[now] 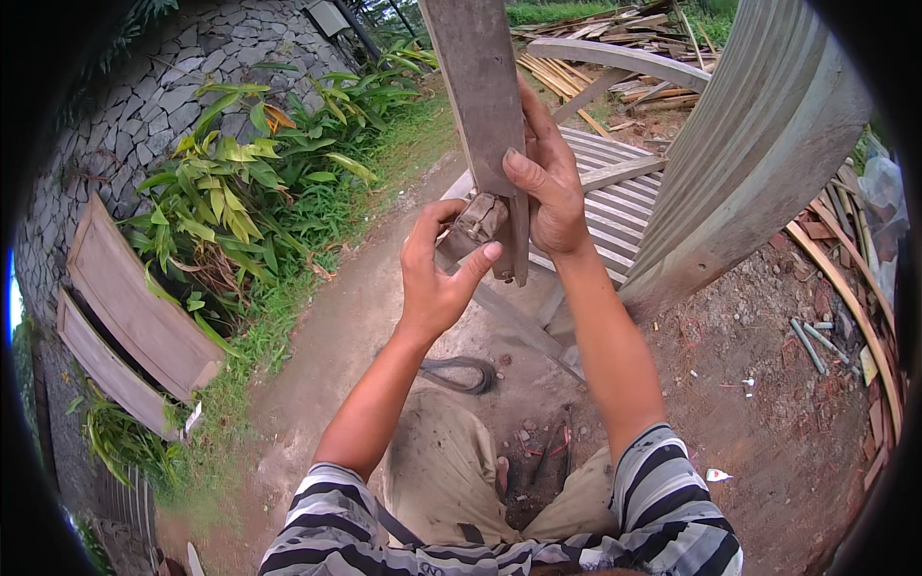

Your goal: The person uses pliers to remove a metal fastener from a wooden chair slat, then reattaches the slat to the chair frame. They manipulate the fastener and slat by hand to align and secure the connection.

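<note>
The left hand [430,278] pinches a brown block [483,217] between its fingers at the near end of the plank [485,106]. Rightward, the right hand [555,206] curls its fingers round the plank's edge; holding firm there should steady it.

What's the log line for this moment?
left hand: holding brown wad; right hand: gripping board; wad: at board's lower end; below: dark coil

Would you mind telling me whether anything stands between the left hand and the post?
Only the brownish pad that the left hand grips, at the lower end of the post; I see nothing else between.
</note>
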`<state>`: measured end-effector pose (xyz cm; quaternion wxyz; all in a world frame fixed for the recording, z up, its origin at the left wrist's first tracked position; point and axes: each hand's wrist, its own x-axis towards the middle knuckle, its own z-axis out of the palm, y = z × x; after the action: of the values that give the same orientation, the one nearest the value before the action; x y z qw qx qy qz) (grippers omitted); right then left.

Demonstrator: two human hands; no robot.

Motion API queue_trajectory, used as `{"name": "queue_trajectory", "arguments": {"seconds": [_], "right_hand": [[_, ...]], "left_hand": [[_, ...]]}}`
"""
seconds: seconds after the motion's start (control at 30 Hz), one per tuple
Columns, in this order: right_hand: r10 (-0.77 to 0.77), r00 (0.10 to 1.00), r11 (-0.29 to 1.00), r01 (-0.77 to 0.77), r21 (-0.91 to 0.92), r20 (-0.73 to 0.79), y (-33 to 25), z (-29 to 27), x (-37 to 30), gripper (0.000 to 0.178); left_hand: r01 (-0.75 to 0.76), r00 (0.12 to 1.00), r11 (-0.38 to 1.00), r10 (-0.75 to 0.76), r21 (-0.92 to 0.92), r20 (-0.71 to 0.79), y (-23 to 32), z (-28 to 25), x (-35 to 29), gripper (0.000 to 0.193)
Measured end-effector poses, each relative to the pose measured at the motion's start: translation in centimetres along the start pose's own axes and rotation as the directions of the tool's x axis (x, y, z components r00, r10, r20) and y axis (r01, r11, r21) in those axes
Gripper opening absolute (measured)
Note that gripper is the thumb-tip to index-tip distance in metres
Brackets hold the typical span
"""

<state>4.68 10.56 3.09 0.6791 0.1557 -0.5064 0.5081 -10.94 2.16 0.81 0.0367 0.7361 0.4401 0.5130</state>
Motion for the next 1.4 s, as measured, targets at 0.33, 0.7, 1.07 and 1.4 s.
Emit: {"name": "queue_trajectory", "arguments": {"seconds": [0.33,0.7,1.07,1.4], "right_hand": [[-0.078,0.996,0.953,0.065,-0.295,-0.031,-1.1,-0.2,-0.1,0.056],[0.096,0.951,0.745,-0.265,-0.612,-0.295,-3.7,3.0,0.1,0.051],[0.445,0.855,-0.218,-0.184,-0.958,-0.266,-3.4,4.1,5.5,0.084],[0.712,0.541,-0.525,-0.011,-0.851,-0.447,-2.2,6.9,9.2,0.073]], "left_hand": [[-0.038,0.999,0.999,0.038,0.0,-0.025,1.2,0.8,0.5,0.056],[-0.261,0.962,0.953,0.244,-0.154,-0.122,-2.2,2.4,1.3,0.058],[-0.283,0.957,0.918,0.252,-0.28,-0.14,-3.0,2.9,1.7,0.056],[-0.419,0.866,0.904,0.369,-0.087,-0.339,-5.0,3.0,1.9,0.098]]}}
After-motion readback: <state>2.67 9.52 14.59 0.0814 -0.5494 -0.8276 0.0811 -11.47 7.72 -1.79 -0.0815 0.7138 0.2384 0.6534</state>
